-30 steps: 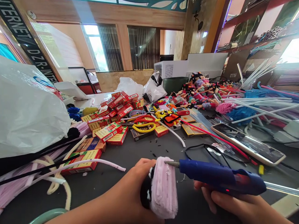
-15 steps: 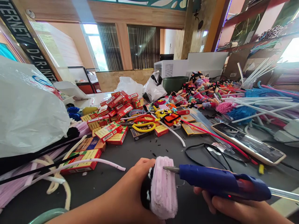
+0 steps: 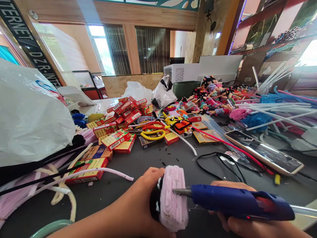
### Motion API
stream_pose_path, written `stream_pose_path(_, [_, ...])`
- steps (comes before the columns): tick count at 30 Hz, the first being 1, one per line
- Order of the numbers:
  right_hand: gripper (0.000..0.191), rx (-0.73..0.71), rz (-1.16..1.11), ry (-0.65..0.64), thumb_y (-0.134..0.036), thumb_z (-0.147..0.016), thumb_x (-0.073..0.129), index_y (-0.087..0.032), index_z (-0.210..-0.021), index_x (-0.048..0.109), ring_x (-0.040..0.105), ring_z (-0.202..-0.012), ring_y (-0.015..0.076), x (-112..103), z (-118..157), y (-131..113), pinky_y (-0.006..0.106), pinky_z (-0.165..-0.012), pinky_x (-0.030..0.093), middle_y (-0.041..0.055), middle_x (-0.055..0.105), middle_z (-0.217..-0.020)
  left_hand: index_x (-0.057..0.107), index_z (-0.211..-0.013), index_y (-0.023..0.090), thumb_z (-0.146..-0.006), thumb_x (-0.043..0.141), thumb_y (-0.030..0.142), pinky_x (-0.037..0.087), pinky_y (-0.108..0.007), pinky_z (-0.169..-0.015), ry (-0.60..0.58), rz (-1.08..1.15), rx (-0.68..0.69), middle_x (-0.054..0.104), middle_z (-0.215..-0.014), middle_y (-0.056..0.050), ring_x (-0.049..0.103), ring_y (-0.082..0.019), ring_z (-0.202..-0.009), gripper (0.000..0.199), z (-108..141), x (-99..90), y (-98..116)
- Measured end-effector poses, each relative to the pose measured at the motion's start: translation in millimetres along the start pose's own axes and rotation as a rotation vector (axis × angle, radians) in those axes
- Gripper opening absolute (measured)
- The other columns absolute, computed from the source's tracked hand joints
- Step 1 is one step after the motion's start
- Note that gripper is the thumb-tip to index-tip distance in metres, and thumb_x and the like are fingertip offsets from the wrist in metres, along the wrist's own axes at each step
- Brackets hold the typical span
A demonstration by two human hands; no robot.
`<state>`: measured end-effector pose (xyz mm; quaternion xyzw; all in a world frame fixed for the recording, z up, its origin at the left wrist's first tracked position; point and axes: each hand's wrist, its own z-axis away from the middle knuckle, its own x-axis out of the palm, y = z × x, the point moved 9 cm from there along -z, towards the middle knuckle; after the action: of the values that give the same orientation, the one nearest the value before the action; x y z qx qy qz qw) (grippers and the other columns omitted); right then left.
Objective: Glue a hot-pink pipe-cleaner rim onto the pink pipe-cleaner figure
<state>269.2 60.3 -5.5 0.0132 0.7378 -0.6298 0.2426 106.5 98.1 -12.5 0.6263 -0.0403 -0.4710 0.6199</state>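
Observation:
My left hand (image 3: 146, 195) is wrapped round a block covered in pale pink pipe cleaners (image 3: 174, 201), with black fuzzy strips and white spots on its left side. In my right hand (image 3: 237, 216) is a blue hot glue gun (image 3: 230, 200), a small red light glowing on its body and a clear glue stick (image 3: 303, 211) coming out of its back. The metal nozzle points left and meets the pink face of the block near its middle. A thin glue strand trails below the nozzle. The far side of the block is hidden by my left fingers.
Red and yellow small boxes (image 3: 121, 135) lie heaped beyond my left hand. A phone (image 3: 264, 152), a black cable (image 3: 218, 165) and pipe cleaners (image 3: 279, 115) lie to the right. Small dolls (image 3: 210, 96) are piled at the back. A white plastic bag (image 3: 32, 115) bulges at left.
The glue gun has moved slightly down and right, its nozzle now lower on the pink block. My right hand has shifted along with it. The left hand and the block are almost unmoved.

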Motion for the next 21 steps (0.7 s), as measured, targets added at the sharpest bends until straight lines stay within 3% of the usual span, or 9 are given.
stream_pose_path(4, [0.046, -0.147, 0.113, -0.036, -0.065, -0.078, 0.057, -0.022, -0.062, 0.06, 0.051, -0.049, 0.0141, 3, -4, -7, 0.026, -0.052, 0.048, 0.002, 0.058, -0.06, 0.055, -0.117, 0.024, -0.048, 0.088, 0.021, 0.045, -0.038, -0.1, 0.011, 0.012, 0.025, 0.055, -0.119, -0.003, 0.056, -0.028, -0.106, 0.076, -1, -0.9, 1])
stream_pose_path(11, [0.058, -0.114, 0.121, -0.108, -0.077, -0.078, 0.049, -0.022, -0.071, 0.066, 0.054, -0.05, 0.0145, 7, 0, 5, 0.025, -0.05, 0.047, 0.0037, 0.061, -0.064, 0.052, -0.119, 0.025, -0.048, 0.087, 0.021, 0.044, -0.037, -0.101, 0.024, -0.005, -0.013, 0.054, -0.122, -0.001, 0.055, -0.026, -0.107, 0.079, 1, -1.3, -3])
stream_pose_path(18, [0.061, -0.132, 0.098, -0.103, -0.079, -0.078, 0.044, -0.022, -0.071, 0.066, 0.056, -0.051, 0.0155, 8, 0, -1, 0.026, -0.05, 0.047, 0.0053, 0.064, -0.065, 0.051, -0.121, 0.025, -0.048, 0.087, 0.023, 0.045, -0.038, -0.1, 0.017, -0.012, -0.016, 0.055, -0.119, -0.003, 0.056, -0.026, -0.105, 0.081, 0, -1.1, -5])
stream_pose_path(21, [0.064, -0.113, 0.05, -0.049, -0.083, -0.076, 0.045, -0.023, -0.066, 0.065, 0.054, -0.049, 0.0152, 6, 0, -4, 0.026, -0.052, 0.047, 0.0033, 0.061, -0.058, 0.053, -0.119, 0.025, -0.047, 0.087, 0.02, 0.044, -0.038, -0.1, 0.033, -0.005, -0.009, 0.054, -0.119, -0.002, 0.056, -0.025, -0.103, 0.079, 1, -2.4, -3])
